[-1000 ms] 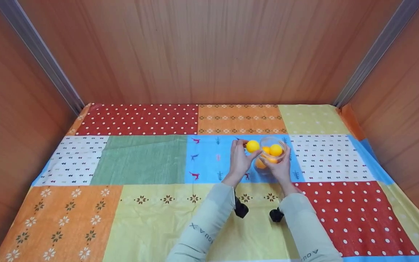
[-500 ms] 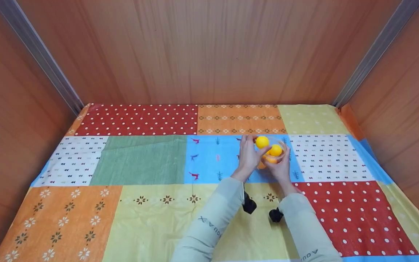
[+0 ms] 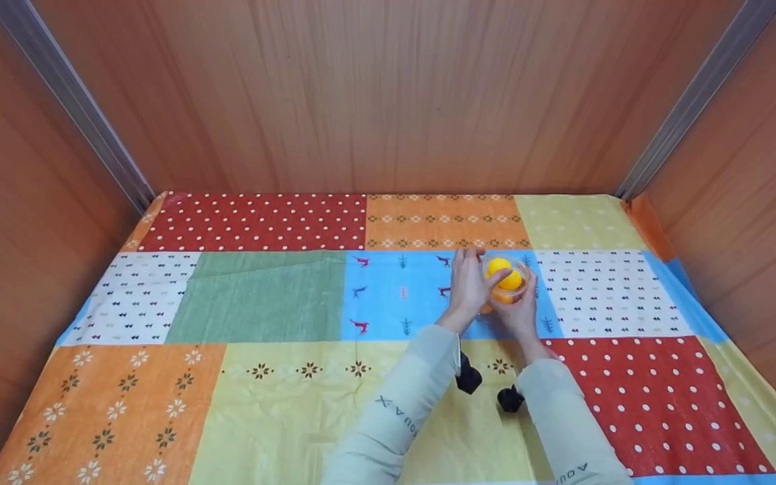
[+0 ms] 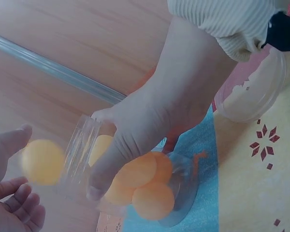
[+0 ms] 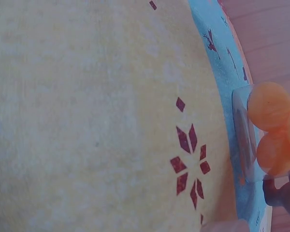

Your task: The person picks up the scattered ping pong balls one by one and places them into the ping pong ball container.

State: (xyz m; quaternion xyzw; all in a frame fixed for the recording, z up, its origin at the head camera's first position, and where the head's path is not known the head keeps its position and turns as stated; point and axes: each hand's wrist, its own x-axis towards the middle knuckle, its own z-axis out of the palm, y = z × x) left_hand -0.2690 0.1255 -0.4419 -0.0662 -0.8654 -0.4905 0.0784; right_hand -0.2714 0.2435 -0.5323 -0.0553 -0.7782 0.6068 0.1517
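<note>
My right hand [image 3: 521, 304] grips a clear plastic cup [image 3: 524, 275] tilted over the blue patch of the patchwork cloth [image 3: 395, 296]. Several orange balls [image 4: 145, 186] lie inside the cup [image 4: 182, 191], seen past my right hand [image 4: 150, 125] wrapped round its wall. My left hand [image 3: 474, 281] is at the cup's mouth. A yellow ball [image 3: 496, 267] sits right at the rim. In the left wrist view this ball [image 4: 42, 162] is blurred, just off the spread fingers of my left hand [image 4: 12, 203]. The right wrist view shows the cup's base [image 5: 244, 137] with two balls [image 5: 268, 106].
Brown wooden walls [image 3: 388, 94] close in the table at the back and both sides, with metal strips [image 3: 71, 101] in the corners. The cloth covers the whole tabletop. Black wrist cameras [image 3: 469, 378] hang under both sleeves.
My left hand carried the yellow ball rightward from beside the cup to its mouth, where it now leaves the fingers. My right hand and the cup stayed put.
</note>
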